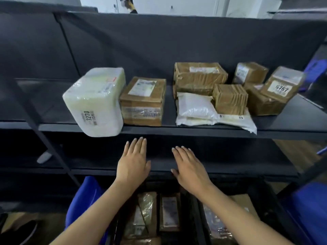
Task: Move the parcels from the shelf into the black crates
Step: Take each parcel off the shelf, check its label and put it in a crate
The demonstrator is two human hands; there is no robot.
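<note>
A parcel depot: labelled parcels on dark metal shelf above crates.

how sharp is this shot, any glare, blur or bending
Head view: wide-angle bending bows the shelf edge; glare on the plastic-wrapped white parcel, though its 3270 label reads; the brown parcel at right smears at the edge; both hands are fairly crisp; crates below are dim.

dark fabric backdrop hangs behind the racking; above it white wall panels, brightly lit; wood-tone floor visible lower right and lower left; blue chair at right edge, another blue seat lower left; lower area dim
</note>
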